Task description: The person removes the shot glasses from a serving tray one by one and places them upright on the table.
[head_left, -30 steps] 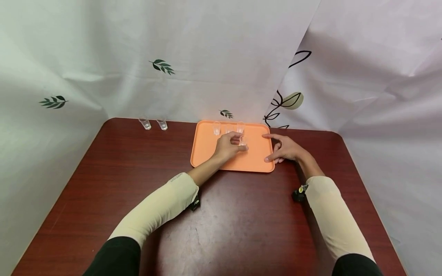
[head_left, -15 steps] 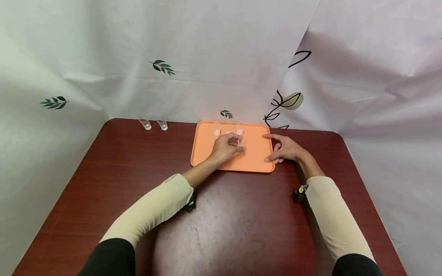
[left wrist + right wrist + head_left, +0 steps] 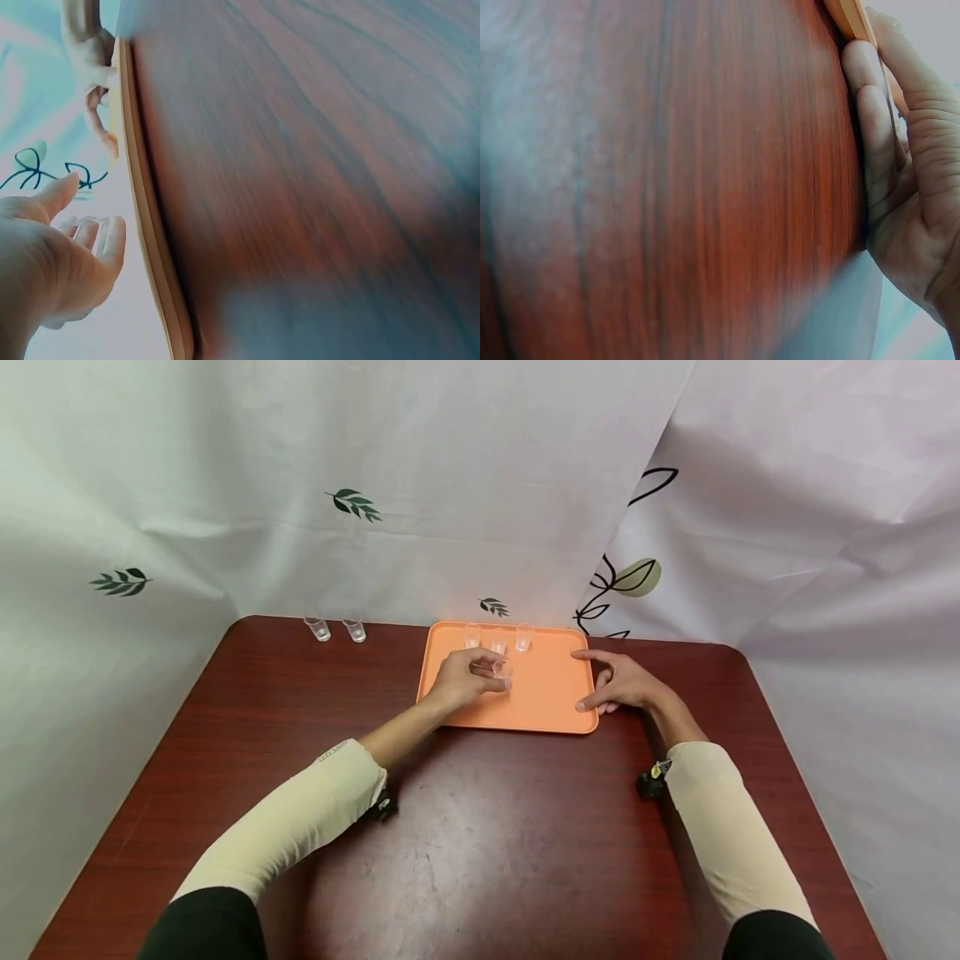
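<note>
Positioning a clear cup (image 3: 502, 670) at the orange tray (image 3: 543, 706) seems in hand: the cup is pinched by the left hand (image 3: 459, 682), the tray's right edge is held by the right hand (image 3: 628, 683), and a gentle, upright release near three rear cups (image 3: 524, 639) seems called for.

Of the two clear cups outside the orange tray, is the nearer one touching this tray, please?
Apart. The head view shows it: a strip of reddish-brown table lies between the nearer clear cup and the orange tray.
</note>
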Demonstrator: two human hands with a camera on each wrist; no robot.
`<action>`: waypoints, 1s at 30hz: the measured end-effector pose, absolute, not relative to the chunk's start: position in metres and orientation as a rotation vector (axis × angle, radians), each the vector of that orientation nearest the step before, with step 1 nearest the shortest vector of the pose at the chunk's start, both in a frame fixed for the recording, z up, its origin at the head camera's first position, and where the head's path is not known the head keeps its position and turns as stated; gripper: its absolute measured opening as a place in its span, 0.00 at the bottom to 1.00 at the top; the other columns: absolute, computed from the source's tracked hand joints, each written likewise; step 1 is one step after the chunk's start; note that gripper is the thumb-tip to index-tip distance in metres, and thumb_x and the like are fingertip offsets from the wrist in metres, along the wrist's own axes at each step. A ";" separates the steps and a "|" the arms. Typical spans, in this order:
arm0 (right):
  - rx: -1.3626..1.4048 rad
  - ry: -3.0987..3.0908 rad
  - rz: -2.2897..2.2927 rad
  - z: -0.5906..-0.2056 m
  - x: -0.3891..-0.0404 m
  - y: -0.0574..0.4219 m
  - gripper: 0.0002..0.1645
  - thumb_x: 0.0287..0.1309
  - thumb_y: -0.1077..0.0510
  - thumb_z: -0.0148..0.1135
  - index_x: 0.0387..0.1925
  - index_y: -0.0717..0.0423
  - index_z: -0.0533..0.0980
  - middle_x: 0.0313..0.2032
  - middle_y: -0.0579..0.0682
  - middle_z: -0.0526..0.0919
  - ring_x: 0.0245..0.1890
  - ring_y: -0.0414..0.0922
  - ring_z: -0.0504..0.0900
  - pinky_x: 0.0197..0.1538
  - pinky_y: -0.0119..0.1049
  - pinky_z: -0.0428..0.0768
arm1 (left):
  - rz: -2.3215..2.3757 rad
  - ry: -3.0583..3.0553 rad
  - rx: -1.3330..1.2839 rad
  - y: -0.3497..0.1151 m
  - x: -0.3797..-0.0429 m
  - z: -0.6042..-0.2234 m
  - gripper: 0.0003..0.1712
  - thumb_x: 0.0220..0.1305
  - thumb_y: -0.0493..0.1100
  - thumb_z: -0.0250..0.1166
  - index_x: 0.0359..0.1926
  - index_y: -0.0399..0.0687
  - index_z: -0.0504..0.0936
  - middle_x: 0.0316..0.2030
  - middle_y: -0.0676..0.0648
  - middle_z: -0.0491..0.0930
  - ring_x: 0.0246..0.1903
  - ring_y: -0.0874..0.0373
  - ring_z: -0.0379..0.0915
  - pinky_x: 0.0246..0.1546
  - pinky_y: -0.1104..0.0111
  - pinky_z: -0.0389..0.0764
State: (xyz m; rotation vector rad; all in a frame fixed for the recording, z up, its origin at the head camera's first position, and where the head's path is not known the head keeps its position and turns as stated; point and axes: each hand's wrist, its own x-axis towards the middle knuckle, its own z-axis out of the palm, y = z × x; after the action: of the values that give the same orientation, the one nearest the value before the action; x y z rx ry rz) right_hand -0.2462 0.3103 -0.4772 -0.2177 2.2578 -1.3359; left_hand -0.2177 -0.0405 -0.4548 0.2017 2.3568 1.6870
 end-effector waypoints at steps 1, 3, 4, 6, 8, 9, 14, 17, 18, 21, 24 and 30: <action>-0.219 2.258 -1.337 -0.477 -0.246 0.310 0.65 0.53 0.65 0.90 0.87 0.49 0.65 0.20 0.48 0.83 0.16 0.39 0.82 0.26 0.33 0.87 | 1.681 2.357 0.198 -0.044 -0.218 -0.454 0.24 0.65 0.39 0.84 0.61 0.47 0.92 0.55 0.45 0.90 0.55 0.49 0.88 0.57 0.61 0.89; -0.228 2.258 -1.335 -0.477 -0.246 0.309 0.65 0.53 0.65 0.90 0.87 0.49 0.64 0.20 0.49 0.83 0.17 0.39 0.82 0.26 0.34 0.88 | 1.678 2.359 0.185 -0.051 -0.218 -0.452 0.23 0.65 0.38 0.84 0.60 0.47 0.92 0.54 0.46 0.90 0.54 0.50 0.88 0.55 0.64 0.88; -0.232 2.260 -1.332 -0.477 -0.246 0.309 0.65 0.53 0.65 0.90 0.87 0.49 0.64 0.21 0.49 0.83 0.17 0.39 0.82 0.26 0.34 0.88 | 1.678 2.364 0.179 -0.055 -0.219 -0.451 0.23 0.65 0.38 0.84 0.60 0.47 0.93 0.53 0.46 0.89 0.54 0.51 0.87 0.54 0.65 0.87; -0.234 2.265 -1.324 -0.477 -0.247 0.309 0.65 0.53 0.64 0.90 0.87 0.49 0.65 0.21 0.49 0.83 0.17 0.39 0.83 0.27 0.34 0.88 | 1.675 2.389 0.170 -0.062 -0.220 -0.450 0.23 0.64 0.38 0.85 0.59 0.46 0.93 0.51 0.46 0.89 0.52 0.52 0.88 0.50 0.68 0.86; -0.232 2.268 -1.319 -0.476 -0.247 0.308 0.65 0.53 0.64 0.90 0.87 0.48 0.65 0.21 0.49 0.83 0.17 0.40 0.83 0.27 0.34 0.88 | 1.680 2.412 0.164 -0.069 -0.221 -0.448 0.22 0.63 0.38 0.85 0.58 0.45 0.93 0.50 0.46 0.89 0.51 0.52 0.88 0.48 0.70 0.86; -0.227 2.271 -1.315 -0.476 -0.247 0.308 0.65 0.53 0.64 0.91 0.87 0.47 0.65 0.21 0.49 0.83 0.17 0.40 0.83 0.27 0.34 0.88 | 1.680 2.425 0.161 -0.073 -0.221 -0.448 0.23 0.63 0.38 0.86 0.58 0.45 0.93 0.49 0.46 0.90 0.50 0.52 0.88 0.46 0.71 0.86; -0.208 2.272 -1.317 -0.476 -0.247 0.309 0.65 0.52 0.64 0.91 0.87 0.46 0.66 0.21 0.49 0.83 0.17 0.40 0.83 0.26 0.34 0.88 | 1.714 2.436 0.128 -0.088 -0.223 -0.448 0.22 0.63 0.36 0.86 0.57 0.42 0.93 0.49 0.43 0.92 0.48 0.55 0.89 0.44 0.75 0.87; -0.216 2.272 -1.321 -0.476 -0.247 0.309 0.65 0.53 0.64 0.90 0.87 0.47 0.65 0.20 0.48 0.83 0.17 0.40 0.83 0.26 0.34 0.88 | 1.737 2.427 0.114 -0.095 -0.223 -0.451 0.22 0.64 0.37 0.86 0.57 0.41 0.92 0.50 0.42 0.92 0.47 0.56 0.88 0.45 0.76 0.87; -0.217 2.272 -1.324 -0.477 -0.247 0.310 0.65 0.52 0.65 0.90 0.87 0.48 0.65 0.20 0.48 0.83 0.17 0.40 0.83 0.26 0.34 0.88 | 1.743 2.423 0.111 -0.097 -0.223 -0.451 0.22 0.64 0.37 0.86 0.58 0.41 0.92 0.51 0.42 0.92 0.47 0.56 0.88 0.45 0.76 0.87; -0.221 2.267 -1.329 -0.477 -0.247 0.310 0.65 0.52 0.64 0.90 0.87 0.48 0.65 0.21 0.49 0.83 0.17 0.40 0.83 0.26 0.34 0.88 | 1.755 2.419 0.110 -0.105 -0.222 -0.454 0.23 0.63 0.37 0.86 0.58 0.40 0.92 0.52 0.40 0.92 0.46 0.58 0.87 0.44 0.77 0.87; -0.215 2.265 -1.331 -0.477 -0.247 0.310 0.64 0.52 0.64 0.91 0.86 0.48 0.66 0.21 0.49 0.83 0.17 0.40 0.83 0.26 0.34 0.88 | 1.767 2.408 0.108 -0.112 -0.221 -0.455 0.24 0.63 0.37 0.86 0.59 0.39 0.92 0.52 0.37 0.91 0.44 0.59 0.86 0.42 0.78 0.87; -0.218 2.263 -1.327 -0.478 -0.247 0.310 0.64 0.53 0.65 0.90 0.87 0.48 0.65 0.20 0.49 0.83 0.16 0.39 0.82 0.26 0.33 0.87 | 1.802 2.401 0.068 -0.132 -0.223 -0.454 0.26 0.64 0.34 0.84 0.62 0.35 0.89 0.53 0.34 0.91 0.41 0.65 0.86 0.42 0.79 0.87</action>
State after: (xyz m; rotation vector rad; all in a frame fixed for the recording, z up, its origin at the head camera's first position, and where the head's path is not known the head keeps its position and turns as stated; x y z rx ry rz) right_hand -0.2474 0.3096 -0.4776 -0.2177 2.2634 -1.3275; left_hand -0.2235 -0.1322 -0.4538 0.0681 2.4011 1.8020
